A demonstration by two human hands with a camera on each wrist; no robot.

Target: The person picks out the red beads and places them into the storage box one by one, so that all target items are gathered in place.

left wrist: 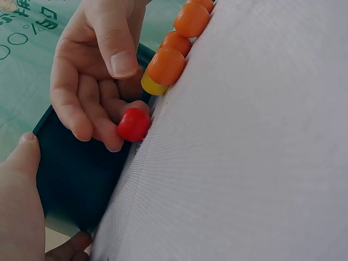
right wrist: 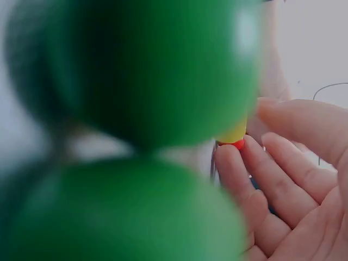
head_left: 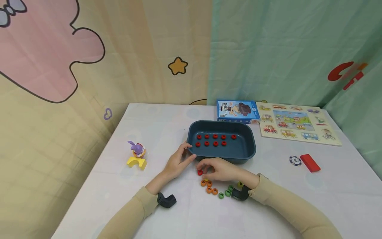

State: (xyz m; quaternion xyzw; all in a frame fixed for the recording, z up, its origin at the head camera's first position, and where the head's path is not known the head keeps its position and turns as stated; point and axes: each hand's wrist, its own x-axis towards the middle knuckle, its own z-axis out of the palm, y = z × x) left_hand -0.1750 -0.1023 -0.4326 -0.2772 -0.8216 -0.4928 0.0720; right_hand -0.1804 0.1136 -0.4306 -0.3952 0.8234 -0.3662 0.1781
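My left hand (head_left: pixel 177 163) holds the near left corner of a dark blue plastic basin (head_left: pixel 253 146), its thumb at the front rim and fingers at the left side. Inside the basin, several red beads (head_left: pixel 215 136) lie in two rows. My right hand (head_left: pixel 219 168) is in front of the basin, palm down, fingertips right at a loose red bead (left wrist: pixel 134 124) on the table. In the left wrist view its thumb (left wrist: pixel 122 62) stands apart from the other fingers. Orange beads (head_left: pixel 209 190) and a partly covered yellow bead (left wrist: pixel 154 85) lie just nearer.
Green beads (head_left: pixel 221 196) lie by the right wrist, large and blurred in the right wrist view. Behind the basin are a blue box (head_left: pixel 235 111) and a picture puzzle board (head_left: pixel 298 124). A red block (head_left: pixel 310 163) and chip (head_left: pixel 295 161) lie right; a yellow arch block (head_left: pixel 136 162) and purple toy (head_left: pixel 137 149) left.
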